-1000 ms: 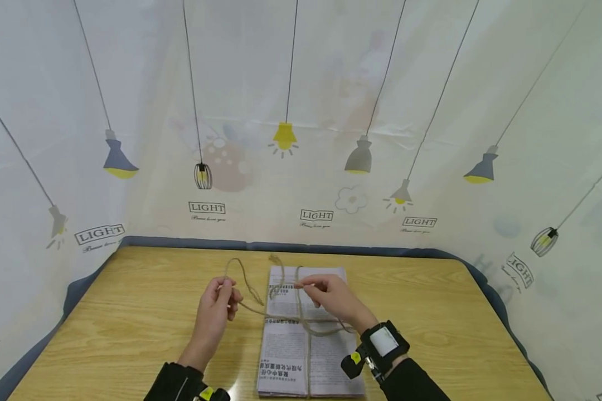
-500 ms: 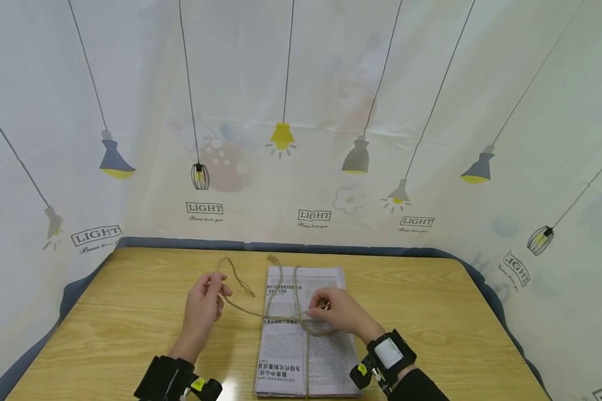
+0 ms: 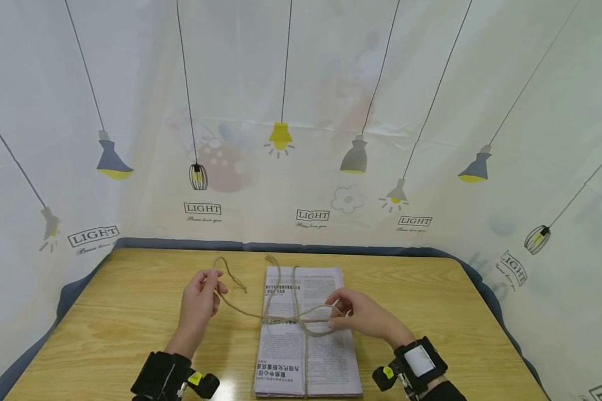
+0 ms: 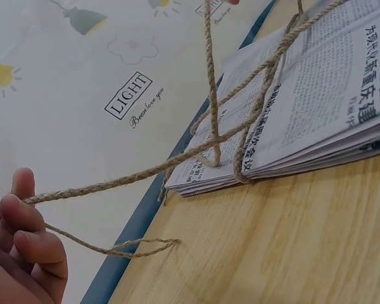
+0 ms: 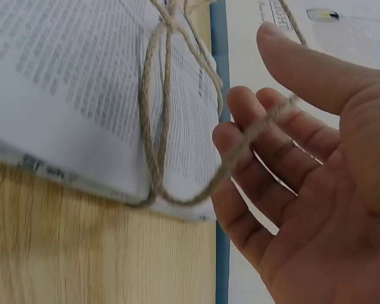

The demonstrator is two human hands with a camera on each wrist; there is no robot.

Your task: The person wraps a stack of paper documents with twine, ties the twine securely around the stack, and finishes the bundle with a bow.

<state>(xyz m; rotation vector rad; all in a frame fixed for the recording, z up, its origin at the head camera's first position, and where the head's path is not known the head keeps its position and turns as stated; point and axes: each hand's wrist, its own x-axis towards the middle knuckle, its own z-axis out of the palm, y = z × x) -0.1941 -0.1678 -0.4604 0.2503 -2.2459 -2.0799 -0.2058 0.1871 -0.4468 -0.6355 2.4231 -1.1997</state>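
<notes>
A stack of newspapers (image 3: 331, 362) lies on the table with jute twine (image 4: 133, 179) crossed around it. The strands meet in a loose crossing (image 3: 297, 318) on the top sheet. Left of the stack, my left hand (image 3: 198, 303) pinches one length of twine between thumb and fingers, and its tail curls beyond the hand. Over the right edge of the paper is my right hand (image 3: 366, 314), thumb spread away from the loosely bent fingers. A twine loop (image 5: 206, 193) runs across those fingers, as the right wrist view shows.
Another twine end (image 3: 272, 260) lies past the far edge of the stack. The wooden table (image 3: 431, 312) reaches back to a dark blue border (image 3: 331, 249), with a lamp-printed white curtain (image 3: 251, 223) behind it. Both wrists wear black camera straps.
My right hand has come down from the far part of the stack and moved right, its fingers spreading beside the twine loop. My left hand has drifted slightly left, still pinching its twine.
</notes>
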